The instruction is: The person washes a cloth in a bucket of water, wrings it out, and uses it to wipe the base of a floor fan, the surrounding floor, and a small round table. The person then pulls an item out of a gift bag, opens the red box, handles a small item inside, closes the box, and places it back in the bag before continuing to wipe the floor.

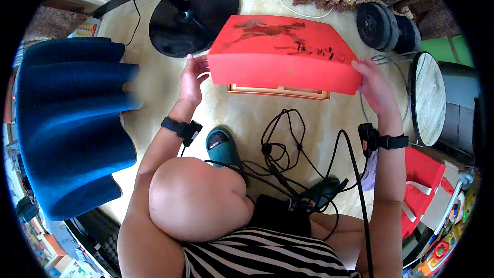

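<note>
A red cardboard box lid (283, 67) with a dark galloping horse and brushed writing on its top is held up between my two hands. My left hand (193, 81) grips its left end, with some fingers hidden behind it. At the right end, my right hand (375, 83) has its thumb on the top corner and its fingers around the side. Partly covered by the lid, a shallow red box base (279, 94) with gold-edged compartments lies on the tiled floor. Its contents are mostly hidden.
Black cables (283, 154) lie tangled on the floor between my slippered feet. A round black stand base (170, 27) is behind the lid to the left. A blue pleated cover (77, 123) hangs at left. Dumbbells (380, 27), a round marble-look top (428, 98) and a red bag (422, 185) are at right.
</note>
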Demonstrator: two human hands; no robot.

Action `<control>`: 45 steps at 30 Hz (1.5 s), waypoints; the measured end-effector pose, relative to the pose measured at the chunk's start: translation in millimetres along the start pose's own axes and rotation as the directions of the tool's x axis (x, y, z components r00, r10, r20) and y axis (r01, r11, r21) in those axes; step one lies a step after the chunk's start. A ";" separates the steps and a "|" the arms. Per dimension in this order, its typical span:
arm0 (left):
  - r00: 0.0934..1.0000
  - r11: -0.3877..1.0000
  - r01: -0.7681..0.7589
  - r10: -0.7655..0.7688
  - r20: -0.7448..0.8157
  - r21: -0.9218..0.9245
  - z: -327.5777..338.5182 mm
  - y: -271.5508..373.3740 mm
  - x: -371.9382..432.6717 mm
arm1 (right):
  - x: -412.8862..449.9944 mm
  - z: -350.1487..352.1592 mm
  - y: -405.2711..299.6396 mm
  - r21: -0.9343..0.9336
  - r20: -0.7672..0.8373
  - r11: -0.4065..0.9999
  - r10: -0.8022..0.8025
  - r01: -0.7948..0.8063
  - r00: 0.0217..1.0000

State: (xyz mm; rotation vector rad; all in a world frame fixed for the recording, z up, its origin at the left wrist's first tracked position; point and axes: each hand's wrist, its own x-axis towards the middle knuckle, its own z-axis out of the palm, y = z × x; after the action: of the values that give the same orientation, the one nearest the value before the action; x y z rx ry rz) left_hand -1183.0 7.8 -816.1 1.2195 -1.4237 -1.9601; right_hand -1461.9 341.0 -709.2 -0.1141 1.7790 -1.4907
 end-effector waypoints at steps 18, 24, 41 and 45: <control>0.885 0.859 0.290 -0.409 0.225 0.421 32.5 -42.3 -7.3 | 41.6 5.8 121.3 -0.225 -0.054 0.943 0.241 -0.247 0.969; 0.882 0.862 0.321 -0.424 0.207 0.393 46.5 -49.1 -7.2 | 55.4 32.0 132.1 0.072 0.022 0.978 0.197 -0.198 0.980; 0.909 0.991 0.123 -0.092 0.406 -0.051 25.7 14.9 -27.7 | 0.2 35.6 12.2 0.384 0.450 0.897 0.025 -0.218 0.893; 0.868 0.989 -0.136 0.144 0.475 -0.051 45.0 62.9 -55.5 | -68.2 18.0 -53.1 0.359 0.259 0.931 -0.168 0.067 0.951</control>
State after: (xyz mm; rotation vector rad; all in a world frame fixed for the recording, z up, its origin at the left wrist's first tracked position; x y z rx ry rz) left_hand -1201.2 49.6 -732.5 0.6133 -1.6650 -2.2592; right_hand -1426.1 346.9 -628.7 -0.2493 1.2782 -1.7550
